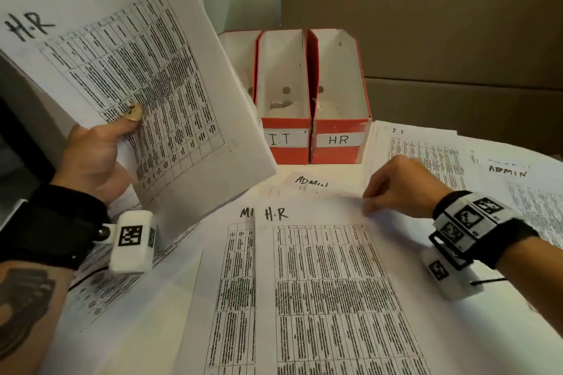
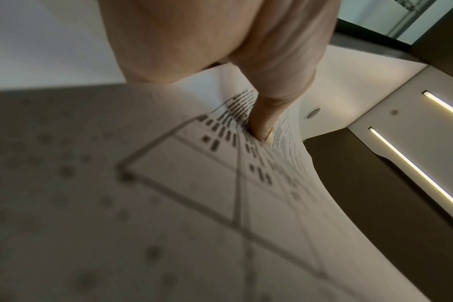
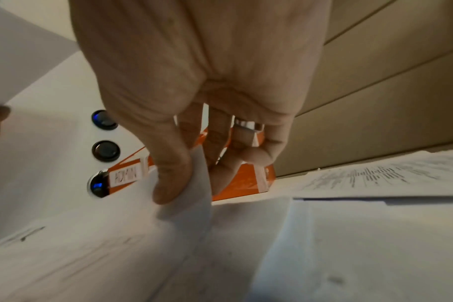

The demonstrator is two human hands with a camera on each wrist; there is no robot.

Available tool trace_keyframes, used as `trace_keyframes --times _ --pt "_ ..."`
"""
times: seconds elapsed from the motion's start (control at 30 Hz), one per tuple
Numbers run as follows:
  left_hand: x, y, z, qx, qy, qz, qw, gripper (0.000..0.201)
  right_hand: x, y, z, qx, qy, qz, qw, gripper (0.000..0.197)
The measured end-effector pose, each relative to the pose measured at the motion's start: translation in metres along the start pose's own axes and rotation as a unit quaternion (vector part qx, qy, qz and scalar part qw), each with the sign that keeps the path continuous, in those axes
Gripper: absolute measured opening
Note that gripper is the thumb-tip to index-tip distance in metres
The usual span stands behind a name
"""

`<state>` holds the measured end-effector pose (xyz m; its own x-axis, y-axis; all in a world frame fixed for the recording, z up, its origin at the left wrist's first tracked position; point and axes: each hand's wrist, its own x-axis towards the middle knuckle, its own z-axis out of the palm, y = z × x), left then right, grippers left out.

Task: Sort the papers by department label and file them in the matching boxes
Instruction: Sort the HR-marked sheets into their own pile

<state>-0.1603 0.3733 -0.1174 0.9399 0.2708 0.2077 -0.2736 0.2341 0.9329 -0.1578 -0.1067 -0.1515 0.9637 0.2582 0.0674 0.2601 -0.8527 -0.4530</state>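
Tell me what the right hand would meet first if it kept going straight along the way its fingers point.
Probably the red HR box. The right hand, pinching the corner of the H.R sheet, points toward the boxes over flat papers; the right wrist view shows a box front just beyond its fingertips. Depth is uncertain.

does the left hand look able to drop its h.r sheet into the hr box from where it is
Probably yes. The left hand grips the H.R sheet raised above the table, and the HR box stands open-topped ahead. Only the I.T box lies between them, so the sheet must pass over it.

Matt white printed paper sheets (image 1: 332, 283) cover the table; red cardboard file boxes (image 1: 338, 119) bear white paper labels; a shiny metal ring (image 3: 247, 124) glints.
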Motion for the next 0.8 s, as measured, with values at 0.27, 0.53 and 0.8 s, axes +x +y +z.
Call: trace_keyframes --times 0.27,0.53,0.8 --pt "0.012 -0.004 -0.014 -0.026 0.0 -0.008 1.0 0.079 -0.016 0.032 -0.019 0.066 -0.075 0.008 0.995 0.039" --pt "0.013 -0.012 -0.006 -0.028 -0.015 -0.02 0.999 0.08 -0.037 0.055 -0.049 -0.027 -0.014 0.045 0.999 0.038" --pt "0.012 -0.016 0.006 0.032 -0.006 -0.013 0.999 0.108 -0.054 0.028 -0.059 0.053 -0.092 0.014 0.994 0.01"
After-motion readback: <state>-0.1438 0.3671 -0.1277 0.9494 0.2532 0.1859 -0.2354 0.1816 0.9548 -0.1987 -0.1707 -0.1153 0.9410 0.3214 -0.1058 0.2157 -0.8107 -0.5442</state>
